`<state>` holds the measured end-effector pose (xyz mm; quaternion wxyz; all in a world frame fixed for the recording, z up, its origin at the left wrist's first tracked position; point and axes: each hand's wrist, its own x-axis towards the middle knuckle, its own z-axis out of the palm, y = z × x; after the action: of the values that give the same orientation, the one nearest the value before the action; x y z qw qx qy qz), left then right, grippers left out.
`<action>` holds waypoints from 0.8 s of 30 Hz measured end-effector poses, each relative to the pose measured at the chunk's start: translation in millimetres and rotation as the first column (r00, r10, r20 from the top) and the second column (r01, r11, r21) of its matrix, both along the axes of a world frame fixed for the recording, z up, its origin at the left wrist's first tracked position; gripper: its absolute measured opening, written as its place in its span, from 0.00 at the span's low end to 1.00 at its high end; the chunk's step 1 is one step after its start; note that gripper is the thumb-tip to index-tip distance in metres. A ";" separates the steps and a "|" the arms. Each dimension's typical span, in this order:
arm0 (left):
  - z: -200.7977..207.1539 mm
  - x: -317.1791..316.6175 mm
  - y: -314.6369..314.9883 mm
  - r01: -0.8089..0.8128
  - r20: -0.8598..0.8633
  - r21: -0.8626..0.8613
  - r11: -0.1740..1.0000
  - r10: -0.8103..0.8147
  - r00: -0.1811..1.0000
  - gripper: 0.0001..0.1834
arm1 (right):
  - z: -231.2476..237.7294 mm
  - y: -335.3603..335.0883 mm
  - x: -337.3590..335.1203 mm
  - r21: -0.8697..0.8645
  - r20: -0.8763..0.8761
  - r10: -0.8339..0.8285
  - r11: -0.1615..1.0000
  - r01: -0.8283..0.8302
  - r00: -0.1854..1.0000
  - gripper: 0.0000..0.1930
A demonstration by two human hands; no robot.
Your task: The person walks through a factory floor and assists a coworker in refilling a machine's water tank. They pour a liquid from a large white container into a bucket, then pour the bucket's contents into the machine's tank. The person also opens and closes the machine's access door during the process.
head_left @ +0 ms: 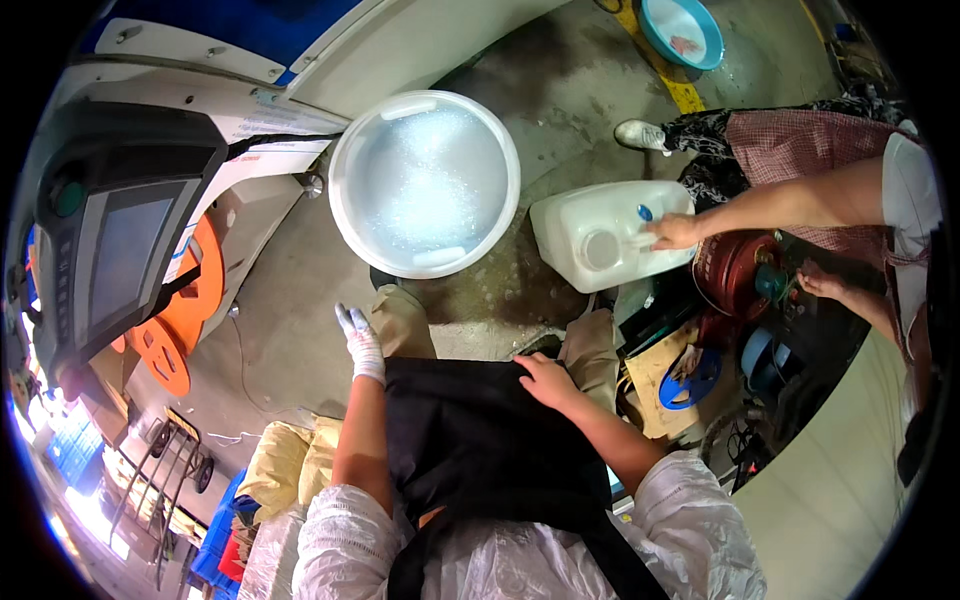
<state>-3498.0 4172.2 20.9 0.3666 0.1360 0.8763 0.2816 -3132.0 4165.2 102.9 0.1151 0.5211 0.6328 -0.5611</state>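
Observation:
My left hand (361, 343), in a white glove, is held beside my left knee with its fingers stretched out and nothing in it. My right hand (549, 382) is bare and rests at the edge of my black apron (470, 420), near my right knee; its fingers are apart and it holds nothing. Ahead of my knees stands a large round white tub (513, 185) of foamy water (425, 190). To its right, another person's hand (677, 231) is at the handle of a big translucent plastic jug (570, 235), which stands tilted to one side in view.
A grey machine control panel (130, 230) juts in at left, above orange discs (160, 355). A red metal canister (733, 270) stands by the other person at right. A blue basin (717, 45) is at far right. Yellow sacks (280, 465) lie behind my left arm.

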 end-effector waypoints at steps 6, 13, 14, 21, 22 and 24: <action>9.0 -4.5 19.4 -0.009 0.185 0.026 1.000 0.004 0.983 0.33 | -25.6 26.7 13.0 -0.035 -0.006 -0.135 0.990 0.135 0.991 0.22; -8.7 -27.2 128.2 -0.073 0.228 0.189 0.979 0.028 0.973 0.38 | -86.9 163.8 -61.4 0.068 -0.241 -0.642 0.737 0.672 0.728 0.36; -15.0 -29.8 137.4 -0.136 0.287 0.198 0.971 0.075 0.955 0.36 | -95.3 183.8 -74.8 0.099 -0.270 -0.700 0.663 0.742 0.662 0.39; -35.6 -41.6 156.0 -0.117 0.347 0.208 0.971 0.039 0.937 0.27 | -112.2 242.0 -99.4 0.221 -0.193 -0.712 0.639 0.737 0.675 0.46; -33.3 -41.9 156.1 -0.107 0.366 0.223 0.969 0.018 0.930 0.29 | -110.7 243.8 -96.8 0.238 -0.198 -0.679 0.667 0.706 0.707 0.46; -27.3 -36.8 154.5 -0.124 0.360 0.210 0.970 0.041 0.932 0.30 | -106.9 244.9 -92.2 0.223 -0.160 -0.627 0.729 0.647 0.762 0.45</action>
<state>-3534.7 4326.7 -6.5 0.4874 0.0875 0.7628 0.4158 -3224.2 4410.1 -4.0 -0.1781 0.6958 0.4883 -0.4956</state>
